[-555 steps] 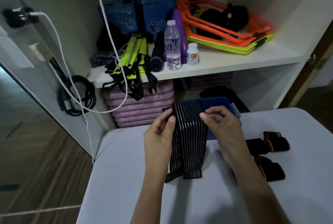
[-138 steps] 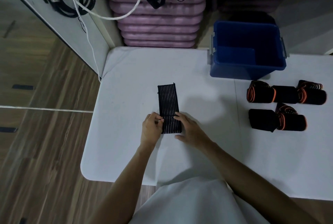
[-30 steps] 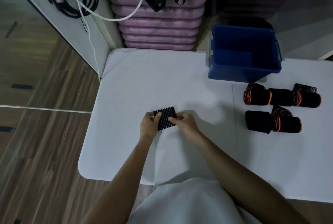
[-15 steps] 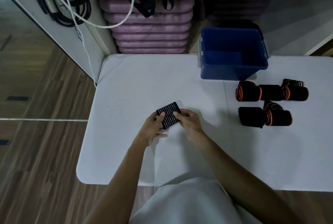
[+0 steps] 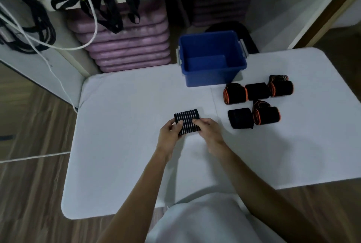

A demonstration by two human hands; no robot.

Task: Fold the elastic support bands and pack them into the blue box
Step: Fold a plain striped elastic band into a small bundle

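Note:
A black striped elastic band (image 5: 187,120), folded into a small square, is held over the middle of the white table (image 5: 121,145). My left hand (image 5: 170,133) grips its left edge and my right hand (image 5: 209,131) grips its right edge, thumbs on top. The blue box (image 5: 211,75) stands at the table's far edge with nothing visible inside. Several rolled black and orange bands (image 5: 254,91) lie to the right of my hands, in two rows in front of the box.
Behind the table a shelf unit holds stacked purple mats (image 5: 129,43). Black straps (image 5: 109,2) and a white cable (image 5: 58,47) hang from the shelf above. Coiled black cables (image 5: 25,27) hang at the left. Wooden floor lies left of the table.
The band went from a long strip to a small folded square. In the last second both hands lifted and turned it slightly; the view shifted so the box sits further right.

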